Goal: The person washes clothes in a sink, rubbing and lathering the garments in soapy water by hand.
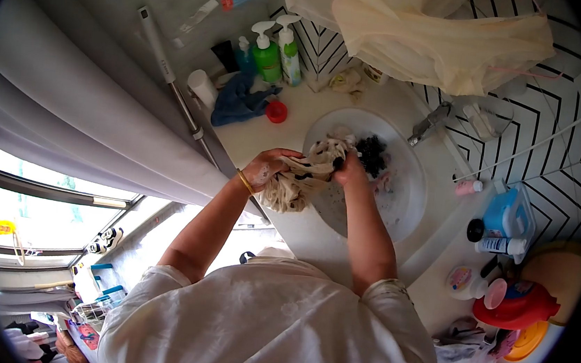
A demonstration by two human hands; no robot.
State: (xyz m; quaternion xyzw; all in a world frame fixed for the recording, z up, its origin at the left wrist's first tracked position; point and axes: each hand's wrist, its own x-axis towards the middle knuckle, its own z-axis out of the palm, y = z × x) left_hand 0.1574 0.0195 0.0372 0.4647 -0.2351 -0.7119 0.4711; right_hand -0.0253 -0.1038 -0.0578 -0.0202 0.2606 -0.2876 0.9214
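Observation:
My left hand (268, 169), with soap suds on its back and a yellow bracelet at the wrist, grips a cream cloth garment with dark patches (309, 171). My right hand (351, 170) is closed on the same garment at its other side. The bunched cloth stretches between the hands over the left rim of the white sink (415, 197), and part of it hangs above the counter. Inside the basin, just beyond my right hand, lie a black frilly item (371, 156) and something pinkish, partly hidden by that hand.
A faucet (430, 123) reaches toward the basin. Pump bottles (267, 60), a blue cloth (239, 99) and a red lid (276, 112) stand or lie at the back left. Pale garments (437, 38) hang overhead. A red detergent bottle (513, 306) and blue box (503, 210) are at right.

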